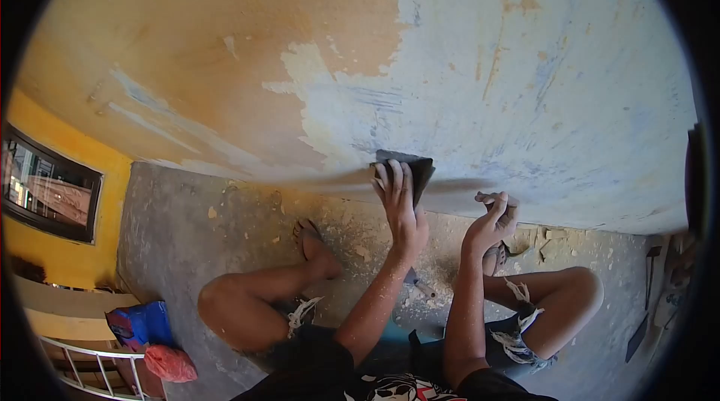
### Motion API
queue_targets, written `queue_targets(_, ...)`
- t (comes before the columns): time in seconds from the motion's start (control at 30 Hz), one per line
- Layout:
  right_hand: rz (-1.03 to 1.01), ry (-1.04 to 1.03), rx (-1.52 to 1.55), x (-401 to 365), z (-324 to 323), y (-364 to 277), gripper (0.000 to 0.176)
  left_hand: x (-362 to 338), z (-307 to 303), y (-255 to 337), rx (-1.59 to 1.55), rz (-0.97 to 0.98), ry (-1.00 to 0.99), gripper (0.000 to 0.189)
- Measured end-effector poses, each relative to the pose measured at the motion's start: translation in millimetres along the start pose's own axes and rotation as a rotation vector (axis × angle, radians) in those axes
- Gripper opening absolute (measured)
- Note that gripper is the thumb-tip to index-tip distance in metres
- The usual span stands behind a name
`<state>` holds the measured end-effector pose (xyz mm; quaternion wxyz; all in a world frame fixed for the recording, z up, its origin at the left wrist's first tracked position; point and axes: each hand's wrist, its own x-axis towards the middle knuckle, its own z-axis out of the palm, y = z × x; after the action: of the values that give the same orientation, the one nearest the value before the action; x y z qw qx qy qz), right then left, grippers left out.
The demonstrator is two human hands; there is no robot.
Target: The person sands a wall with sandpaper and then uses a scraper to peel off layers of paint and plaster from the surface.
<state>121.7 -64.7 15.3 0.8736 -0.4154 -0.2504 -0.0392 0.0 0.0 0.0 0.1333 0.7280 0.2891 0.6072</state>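
Note:
My left hand (401, 202) presses a dark, folded sheet of sandpaper (422, 174) flat against the wall (480, 101), its fingers spread over the sheet. Old orange paint (247, 34) covers the wall's left part; the right part is pale and scratched. To the right, my right hand (493, 222) is beside the wall's foot with its fingers curled in; whether anything small is in them is hidden. Between my legs a tool with a light handle (425, 289) lies on the floor, partly covered by my left forearm.
Paint flakes (360, 251) litter the grey floor (180, 228) along the wall. At the left are a dark-framed window (52, 184), a blue bag (140, 324), a red plastic bag (170, 363) and a white metal rail (82, 348). A long-handled dustpan (637, 337) stands at the right.

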Motion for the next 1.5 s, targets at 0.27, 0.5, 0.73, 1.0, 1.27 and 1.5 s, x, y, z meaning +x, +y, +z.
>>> queue_targets(0.27,0.239,0.051,-0.185,-98.1,-57.9,-69.9,0.017,-93.3,-99.8,52.7,0.191,-0.210,-0.262,0.072)
queue_targets(0.5,0.270,0.058,-0.230,-102.9,-65.2,-72.3,0.019,-86.2,-105.6,57.1,0.238,-0.263,-0.348,0.078)
queue_targets(0.73,0.296,0.074,-0.275,-105.5,-69.2,-76.5,0.020,-74.3,-103.6,56.5,0.265,-0.256,-0.278,0.077)
queue_targets(1.0,0.275,0.048,-0.293,-108.5,-68.1,-77.5,0.018,-26.7,-112.3,72.5,0.151,-0.141,-0.198,0.076)
queue_targets(1.27,0.273,0.069,-0.252,-100.4,-67.2,-84.4,0.020,13.3,-125.5,106.5,0.177,-0.108,-0.204,0.074)
queue_targets(1.5,0.253,0.056,-0.229,-96.7,-67.9,-94.6,0.019,25.8,-126.8,127.3,0.165,-0.108,-0.193,0.073)
